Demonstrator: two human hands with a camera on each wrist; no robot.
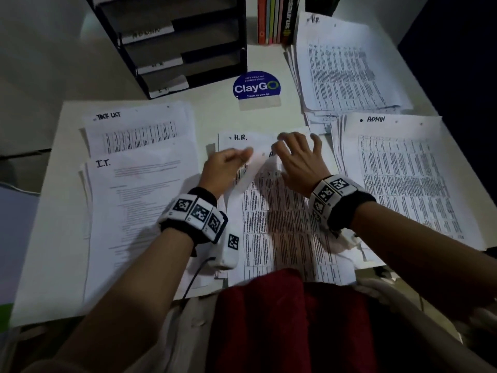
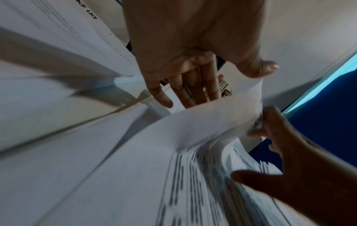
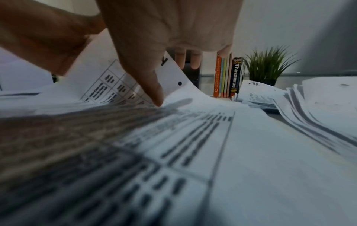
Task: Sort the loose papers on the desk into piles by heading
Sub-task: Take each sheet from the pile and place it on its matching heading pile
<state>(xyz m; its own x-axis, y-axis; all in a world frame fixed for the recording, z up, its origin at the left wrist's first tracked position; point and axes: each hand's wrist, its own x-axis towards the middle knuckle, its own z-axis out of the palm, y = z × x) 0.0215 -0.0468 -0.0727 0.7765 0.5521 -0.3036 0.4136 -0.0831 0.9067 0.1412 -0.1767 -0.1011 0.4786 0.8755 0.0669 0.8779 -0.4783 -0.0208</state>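
In the head view a loose stack of printed tables (image 1: 285, 227) lies at the desk's near middle. My left hand (image 1: 240, 156) pinches the top edge of its uppermost sheet (image 1: 248, 176), which curls up off the stack; the left wrist view shows that sheet (image 2: 203, 123) between thumb and fingers. My right hand (image 1: 294, 148) spreads over the stack beside it, its thumb (image 3: 154, 94) pressing on the page beneath. A sheet headed H.R. (image 1: 239, 138) peeks out behind the hands. Sorted piles surround them: TASK LIST (image 1: 134, 130), I.T. (image 1: 139, 205), ADMIN (image 1: 403, 179), H.R. (image 1: 347, 68).
A black letter-tray rack (image 1: 172, 47) stands at the back left, with upright books (image 1: 277, 20) and a blue ClayGo sign (image 1: 256, 87) to its right. A potted plant (image 3: 266, 68) sits behind the far H.R. pile. Red cloth (image 1: 269, 319) covers my lap at the desk's near edge.
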